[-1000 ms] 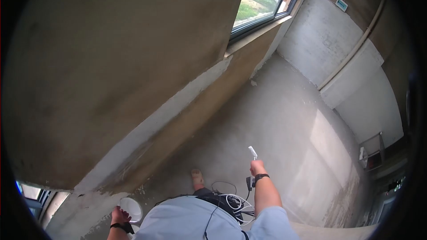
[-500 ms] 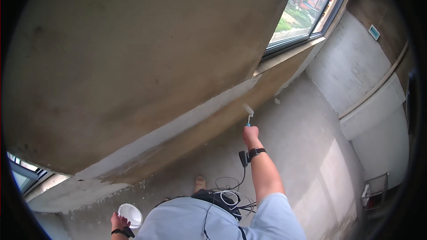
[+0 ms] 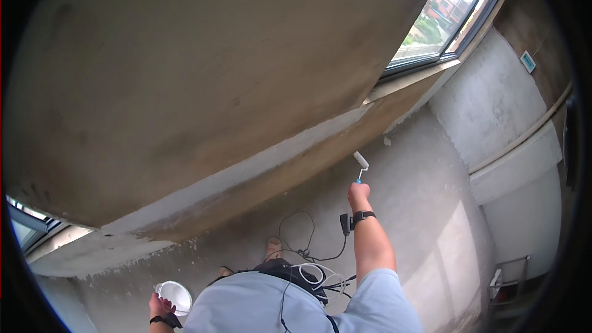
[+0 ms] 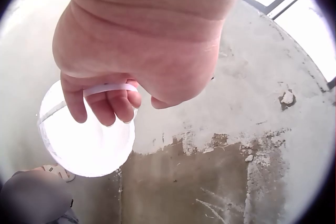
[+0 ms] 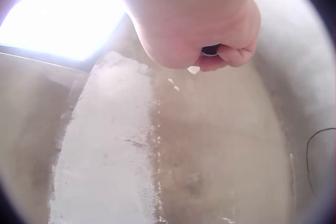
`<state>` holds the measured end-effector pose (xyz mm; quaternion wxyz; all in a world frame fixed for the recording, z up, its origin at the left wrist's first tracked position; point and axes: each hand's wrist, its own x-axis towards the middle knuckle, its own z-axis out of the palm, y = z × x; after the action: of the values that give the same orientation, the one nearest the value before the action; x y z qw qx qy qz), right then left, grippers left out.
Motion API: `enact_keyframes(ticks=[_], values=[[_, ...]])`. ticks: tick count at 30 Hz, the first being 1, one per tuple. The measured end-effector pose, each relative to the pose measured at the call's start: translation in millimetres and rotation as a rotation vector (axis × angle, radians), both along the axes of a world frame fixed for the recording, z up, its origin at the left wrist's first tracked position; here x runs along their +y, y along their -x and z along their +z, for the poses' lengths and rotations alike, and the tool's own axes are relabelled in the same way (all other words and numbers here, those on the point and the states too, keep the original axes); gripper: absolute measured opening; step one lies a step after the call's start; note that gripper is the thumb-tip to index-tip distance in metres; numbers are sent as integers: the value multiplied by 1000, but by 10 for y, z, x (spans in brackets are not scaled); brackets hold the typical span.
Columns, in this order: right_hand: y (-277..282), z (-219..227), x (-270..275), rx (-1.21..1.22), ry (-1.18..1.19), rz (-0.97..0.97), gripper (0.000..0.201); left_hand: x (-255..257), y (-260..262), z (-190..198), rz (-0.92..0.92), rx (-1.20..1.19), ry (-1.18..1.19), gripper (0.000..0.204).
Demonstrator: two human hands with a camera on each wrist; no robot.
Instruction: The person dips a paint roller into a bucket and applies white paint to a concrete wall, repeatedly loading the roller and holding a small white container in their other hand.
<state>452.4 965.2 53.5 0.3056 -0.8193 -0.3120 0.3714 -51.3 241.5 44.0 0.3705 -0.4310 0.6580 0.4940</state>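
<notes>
My right hand [image 3: 358, 195] grips a paint roller [image 3: 361, 160] by its blue handle, the arm stretched forward. In the head view the white roller sleeve overlaps the base of the brown wall, where it meets the floor. The end of the handle [image 5: 211, 51] shows inside the curled fist in the right wrist view. Low at the left, my left hand [image 3: 160, 306] carries a white bucket [image 3: 177, 299] beside the body. Its fingers [image 4: 122, 106] curl round the thin white bail handle [image 4: 109, 88], and the bucket [image 4: 89, 153] hangs below them.
A pale strip [image 3: 265, 163] runs along the brown wall [image 3: 216, 86] below a window [image 3: 431, 28]. Dark and white cables [image 3: 314, 274] hang at my waist, with a loop near my foot [image 3: 274, 248]. A small rack [image 3: 510, 277] stands at the far right.
The right hand has moved the roller forward to the wall, then slightly back and right. The head view has turned. The left hand keeps the bucket low at the left.
</notes>
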Motion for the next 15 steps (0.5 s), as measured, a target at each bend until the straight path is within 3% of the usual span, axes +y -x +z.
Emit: enact_keyframes(ticks=[1,3,8,11,13,15], values=[[-86,-26,-73,-2,-1,3,16,-11,23,4,-1,-6,17,28],[-185,-4,-195,340,56,-320,5,-64,70,9,8,2,18,28],[-82,323,-338,460,42,-485,7,-184,113,66,45,23,31,28],[161,418,-124,484,-37,-409,6,-214,110,55,81,45,18,27],[362,603,-6,458,-53,-24,9,-207,81,107,74,67,6,26],[524,785,125,501,-62,60,10,-204,94,160,63,77,-6,27]])
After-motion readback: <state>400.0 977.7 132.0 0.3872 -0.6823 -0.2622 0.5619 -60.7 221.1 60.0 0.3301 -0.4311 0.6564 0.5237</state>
